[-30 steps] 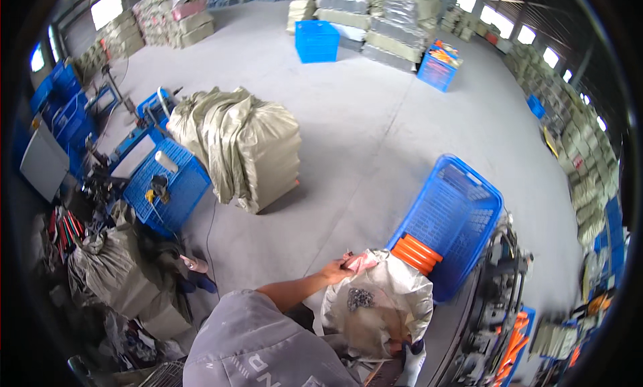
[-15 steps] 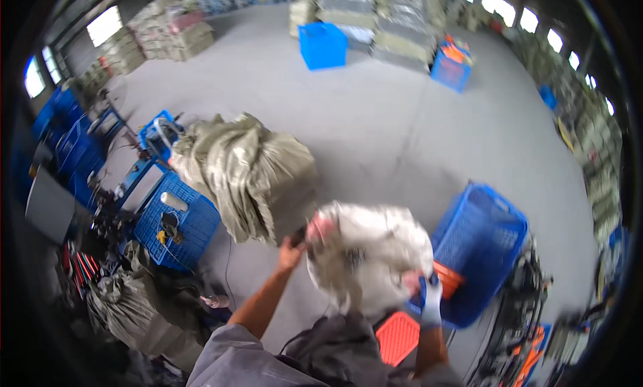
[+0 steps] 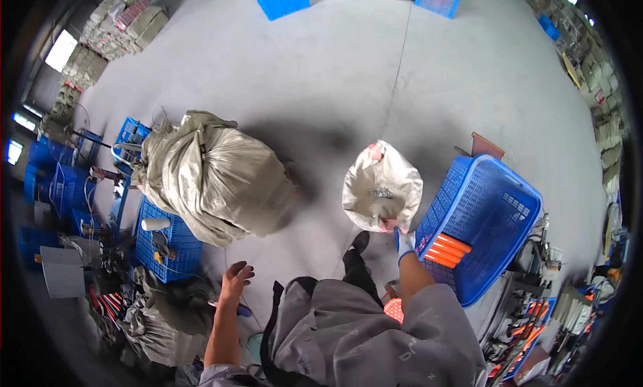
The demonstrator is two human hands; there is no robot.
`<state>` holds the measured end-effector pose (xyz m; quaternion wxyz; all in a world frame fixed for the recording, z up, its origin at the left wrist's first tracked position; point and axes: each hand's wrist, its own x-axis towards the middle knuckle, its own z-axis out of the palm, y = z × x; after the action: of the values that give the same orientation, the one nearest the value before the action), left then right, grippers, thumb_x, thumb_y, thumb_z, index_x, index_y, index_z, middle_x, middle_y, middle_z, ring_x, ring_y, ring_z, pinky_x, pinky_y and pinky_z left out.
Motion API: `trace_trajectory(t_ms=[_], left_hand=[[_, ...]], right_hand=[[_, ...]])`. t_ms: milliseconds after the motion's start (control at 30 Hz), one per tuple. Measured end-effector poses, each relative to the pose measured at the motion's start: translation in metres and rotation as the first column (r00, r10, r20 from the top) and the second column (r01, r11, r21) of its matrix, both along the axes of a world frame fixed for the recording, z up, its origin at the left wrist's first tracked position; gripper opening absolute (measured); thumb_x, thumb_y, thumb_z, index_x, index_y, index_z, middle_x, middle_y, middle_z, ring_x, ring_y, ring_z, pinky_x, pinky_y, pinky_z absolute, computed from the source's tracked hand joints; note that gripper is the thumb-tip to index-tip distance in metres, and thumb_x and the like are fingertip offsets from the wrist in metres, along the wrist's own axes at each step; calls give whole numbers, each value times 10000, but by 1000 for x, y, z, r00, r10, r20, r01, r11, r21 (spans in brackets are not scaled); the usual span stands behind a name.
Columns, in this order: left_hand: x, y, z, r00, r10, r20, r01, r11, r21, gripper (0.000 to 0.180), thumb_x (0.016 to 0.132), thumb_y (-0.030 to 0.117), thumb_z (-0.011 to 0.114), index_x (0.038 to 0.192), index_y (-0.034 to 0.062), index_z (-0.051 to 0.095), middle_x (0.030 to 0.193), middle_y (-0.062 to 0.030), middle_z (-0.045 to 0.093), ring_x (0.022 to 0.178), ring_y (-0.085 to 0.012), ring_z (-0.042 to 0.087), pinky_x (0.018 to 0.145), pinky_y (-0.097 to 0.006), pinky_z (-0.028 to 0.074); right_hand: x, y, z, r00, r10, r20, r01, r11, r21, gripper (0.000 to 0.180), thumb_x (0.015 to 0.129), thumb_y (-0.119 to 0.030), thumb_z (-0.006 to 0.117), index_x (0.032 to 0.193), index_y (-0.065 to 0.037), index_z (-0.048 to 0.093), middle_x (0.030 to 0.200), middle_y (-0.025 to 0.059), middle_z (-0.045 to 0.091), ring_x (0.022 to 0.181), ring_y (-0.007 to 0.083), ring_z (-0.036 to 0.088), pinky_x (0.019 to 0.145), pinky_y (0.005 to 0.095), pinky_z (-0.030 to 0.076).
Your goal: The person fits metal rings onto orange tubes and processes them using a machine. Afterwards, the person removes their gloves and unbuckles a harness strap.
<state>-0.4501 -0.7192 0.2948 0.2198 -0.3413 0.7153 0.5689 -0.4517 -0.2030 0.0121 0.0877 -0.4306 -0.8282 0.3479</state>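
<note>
A white woven sack (image 3: 406,179) stands on the floor with its mouth open upward. Small greyish pieces, too small to name, lie at its bottom. My right hand (image 3: 404,243), in a white and blue glove, grips the near rim of this sack. My bare left hand (image 3: 236,280) hangs free at the left, fingers apart, holding nothing. Right of the sack is a large blue plastic basket (image 3: 495,246), with several orange tube-like pieces (image 3: 447,251) inside by its near left wall.
A big stuffed beige sack (image 3: 221,176) bulges at the left, beside a blue crate (image 3: 175,249) with a white spool (image 3: 155,224) on it. An orange-red perforated basket (image 3: 394,310) sits by my legs. Metal equipment (image 3: 522,313) lines the right side. Blue bins (image 3: 281,0) stand far off.
My left hand has let go of the white sack and moved down and left. The sack, held by both hands before, is now gripped by my right hand alone. My view has tilted down.
</note>
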Motion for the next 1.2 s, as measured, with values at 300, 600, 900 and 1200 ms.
trace_trajectory(t_ms=[300,600,900,1200], left_hand=[[-155,131,50,710,-589,-386,575,801,-164,508,927,325,614,1264,-40,507,1111,-172,656,1012,-246,639,894,-348,492],[-269,221,71,173,-770,-615,620,570,-539,324,970,333,487,906,41,613,682,-235,600,664,-437,608,605,-496,487],[-341,245,73,139,-705,-695,668,586,-460,414,971,373,476,775,27,592,697,-237,594,686,-447,589,612,-475,465],[-381,248,84,117,-626,-771,610,658,-442,341,991,239,480,743,8,513,536,-95,469,485,-173,405,473,-369,350]], right_hand=[[-132,-78,214,944,-213,-251,-328,-532,-781,919,872,-749,335,1449,-33,323,1490,207,339,1337,368,384,1116,522,282],[-156,-177,331,768,-507,-391,-630,-492,-601,832,932,-660,305,1482,-36,283,1491,136,362,1360,262,367,1144,402,248],[-223,-220,384,611,-535,-584,-620,135,-773,507,1009,-414,377,1424,-123,370,1387,46,469,1259,167,464,1050,367,365],[-272,-212,304,723,635,-271,-434,723,538,540,947,-122,453,1440,40,304,1486,181,343,1372,277,349,1151,361,272]])
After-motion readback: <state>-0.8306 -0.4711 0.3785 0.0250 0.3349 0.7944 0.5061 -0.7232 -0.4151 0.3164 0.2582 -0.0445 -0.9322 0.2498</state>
